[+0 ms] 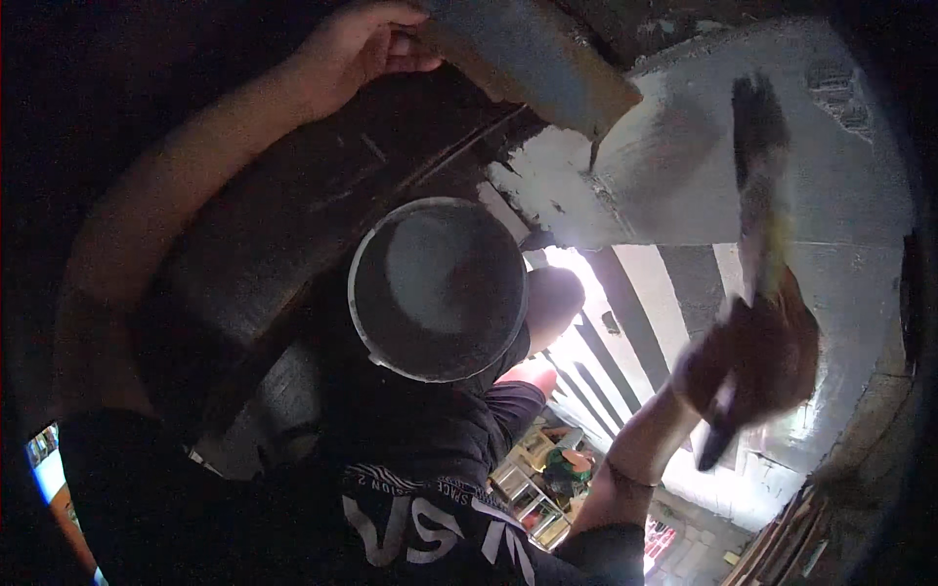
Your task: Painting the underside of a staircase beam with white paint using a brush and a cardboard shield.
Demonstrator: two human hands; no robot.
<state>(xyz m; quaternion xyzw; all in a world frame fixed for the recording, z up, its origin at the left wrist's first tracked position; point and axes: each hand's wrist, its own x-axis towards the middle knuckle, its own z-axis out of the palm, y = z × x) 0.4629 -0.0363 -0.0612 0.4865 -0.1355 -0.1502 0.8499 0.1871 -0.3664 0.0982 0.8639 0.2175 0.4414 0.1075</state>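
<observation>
My left hand (pixel 357 47) is raised at the top of the view, fingers curled around the upper end of a grey slanted beam (pixel 532 59). At the right, blurred by motion, my right hand (pixel 757 356) grips the handle of a paintbrush (pixel 757 166). Its dark bristles point up against a white-painted wall surface (pixel 664 166). A round metal bucket (pixel 359 293) with pale paint coating its inside sits between my arms, in front of my dark printed shirt (pixel 420 508).
A dark curved surface (pixel 293 215) runs under my left arm. Far below on the right are white and dark vertical slats (pixel 635 313), bright daylight and a cluttered area with shelves (pixel 537 479). A dark rounded shape (pixel 555 298) shows just behind the bucket.
</observation>
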